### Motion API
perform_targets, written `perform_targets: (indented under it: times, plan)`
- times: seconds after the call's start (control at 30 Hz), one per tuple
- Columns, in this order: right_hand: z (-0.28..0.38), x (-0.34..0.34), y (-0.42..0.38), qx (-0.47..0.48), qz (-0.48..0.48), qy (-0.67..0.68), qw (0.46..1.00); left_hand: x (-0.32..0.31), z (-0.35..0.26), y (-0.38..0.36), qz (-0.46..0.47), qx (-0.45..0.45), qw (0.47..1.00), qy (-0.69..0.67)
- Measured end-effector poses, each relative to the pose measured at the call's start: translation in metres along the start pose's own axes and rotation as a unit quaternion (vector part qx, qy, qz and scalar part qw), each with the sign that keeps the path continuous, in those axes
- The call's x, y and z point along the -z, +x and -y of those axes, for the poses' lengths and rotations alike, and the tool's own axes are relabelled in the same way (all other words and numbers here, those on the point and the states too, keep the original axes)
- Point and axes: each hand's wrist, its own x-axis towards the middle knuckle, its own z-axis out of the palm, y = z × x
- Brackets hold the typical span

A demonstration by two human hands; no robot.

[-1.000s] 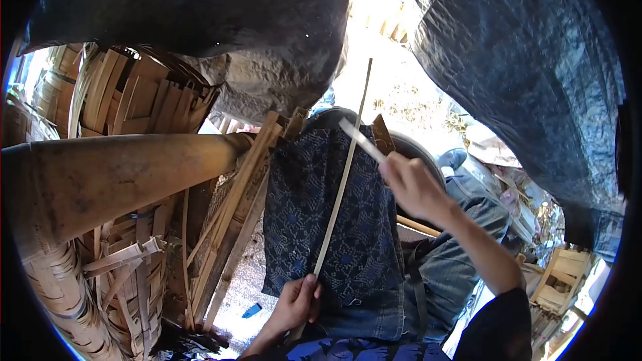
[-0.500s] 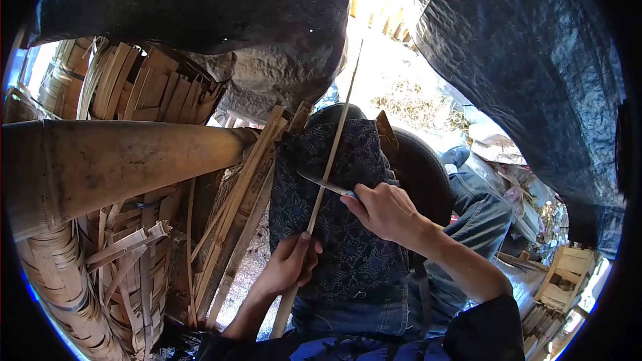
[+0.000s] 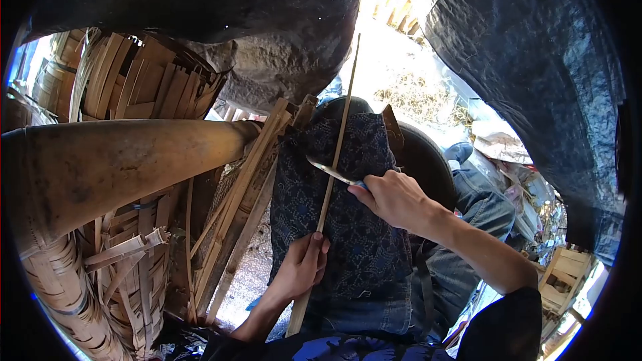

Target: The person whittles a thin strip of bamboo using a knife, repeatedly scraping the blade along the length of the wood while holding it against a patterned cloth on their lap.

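My left hand (image 3: 302, 264) is closed around a long, thin bamboo strip (image 3: 339, 140), which slants up and away over my lap. Its lower end comes out below the hand near my waist. In my right hand (image 3: 396, 199) is a knife (image 3: 330, 172) with a slightly curved blade and a bluish handle, mostly hidden by the fingers. The blade lies across the strip, a little above my left hand. Under both hands, a dark blue patterned cloth (image 3: 358, 254) covers my thigh.
A thick bamboo pole (image 3: 134, 170) juts in from the left, above a woven bamboo basket (image 3: 60, 274). Split bamboo slats (image 3: 234, 217) lean beside my leg. Dark plastic sheeting (image 3: 528, 53) hangs overhead. Far right is a small wooden crate (image 3: 565, 274).
My right hand and the knife have shifted slightly right and up. My left hand and the bamboo strip sit a little further right, with the view itself shifted slightly.
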Motion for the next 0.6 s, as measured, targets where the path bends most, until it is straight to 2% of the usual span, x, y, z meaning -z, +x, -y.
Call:
perform_targets:
  times: [0.13, 0.43, 0.5, 0.6]
  plan:
    - [-0.002, 0.001, 0.002, 0.0, 0.021, 0.013, 1.0, 0.001, 0.002, -0.003, 0.012, 0.019, 0.999, -0.033]
    - [0.004, -0.004, 0.001, 0.04, 0.002, -0.073, 0.997, 0.006, 0.013, -0.02, 0.02, 0.041, 0.995, -0.087]
    - [0.004, -0.004, 0.003, -0.026, 0.008, -0.115, 0.993, 0.004, 0.017, -0.031, 0.029, 0.047, 0.995, -0.079]
    - [-0.002, 0.006, 0.012, -0.001, -0.01, -0.075, 0.997, 0.008, 0.03, -0.044, 0.039, 0.049, 0.996, -0.069]
